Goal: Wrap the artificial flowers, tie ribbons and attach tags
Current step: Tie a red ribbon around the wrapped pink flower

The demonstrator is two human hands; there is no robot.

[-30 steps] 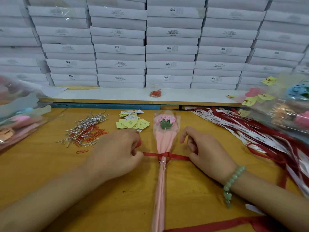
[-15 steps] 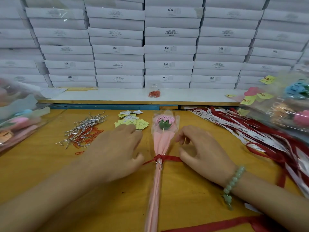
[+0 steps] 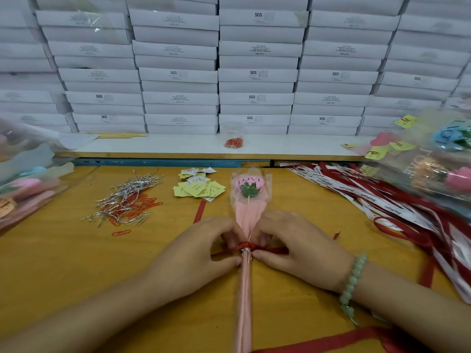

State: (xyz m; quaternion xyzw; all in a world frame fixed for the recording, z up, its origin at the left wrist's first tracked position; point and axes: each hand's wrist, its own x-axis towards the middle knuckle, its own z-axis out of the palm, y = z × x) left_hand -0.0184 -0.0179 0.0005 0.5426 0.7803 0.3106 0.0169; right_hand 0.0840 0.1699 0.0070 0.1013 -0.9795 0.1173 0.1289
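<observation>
Artificial flower point(image 3: 248, 200) in pink paper and clear film lies lengthwise on the yellow table point(image 3: 63, 271), its head marked "LOVE" pointing away from the person. At its narrow neck, a red ribbon point(image 3: 246, 246) is knotted just above a silver twist tie point(image 3: 246, 254). The left grip point(image 3: 198, 256) and right grip point(image 3: 298, 247) close in on the knot from either side, fingers curled and pinching the ribbon; the knuckles hide most of the ribbon's ends. A green bead bracelet point(image 3: 353, 284) circles the right wrist. Left of the flower sit yellow and white tags point(image 3: 198, 187) and, farther left, a heap of silver ties and red paper clips point(image 3: 127, 202). Right of the flower spreads a tangle of red and white ribbons point(image 3: 382, 200), partly under a bag of wrapped flowers point(image 3: 438, 161). Beyond the flower, a clear cup of red clips point(image 3: 233, 138) stands on a white shelf point(image 3: 178, 146) before stacked white boxes point(image 3: 254, 75).
</observation>
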